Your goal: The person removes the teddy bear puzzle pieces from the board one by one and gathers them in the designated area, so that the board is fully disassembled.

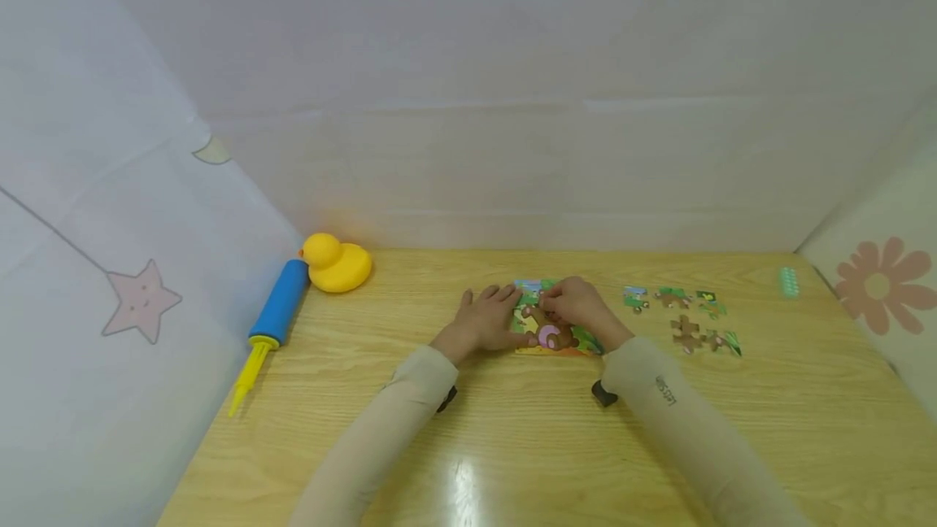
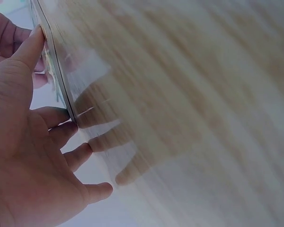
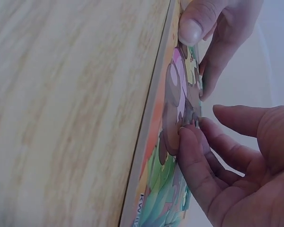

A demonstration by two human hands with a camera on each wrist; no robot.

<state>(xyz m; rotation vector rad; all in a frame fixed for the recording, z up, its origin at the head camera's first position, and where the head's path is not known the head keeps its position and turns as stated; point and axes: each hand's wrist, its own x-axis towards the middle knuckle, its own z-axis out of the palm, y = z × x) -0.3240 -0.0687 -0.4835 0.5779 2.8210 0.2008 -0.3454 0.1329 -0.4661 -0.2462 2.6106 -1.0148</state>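
Observation:
A jigsaw puzzle board [image 1: 554,340] with a brown bear picture lies flat on the table, partly covered by both hands. My left hand [image 1: 486,322] rests at its left side with fingers spread. In the left wrist view, the left thumb [image 2: 31,49] touches the board's edge and other fingertips touch the table. My right hand [image 1: 580,304] is over the board's upper middle. In the right wrist view, bent right fingers [image 3: 194,156] touch the bear picture [image 3: 173,118], while the thumb stays apart. No loose piece shows between them.
Several loose puzzle pieces [image 1: 686,333] lie right of the board. A small green bumpy object [image 1: 788,282] is near the right edge. At the left are a yellow rubber duck [image 1: 340,267] and a blue and yellow hand pump [image 1: 281,303]. Cloth walls [image 1: 468,169] enclose the table [image 1: 527,446].

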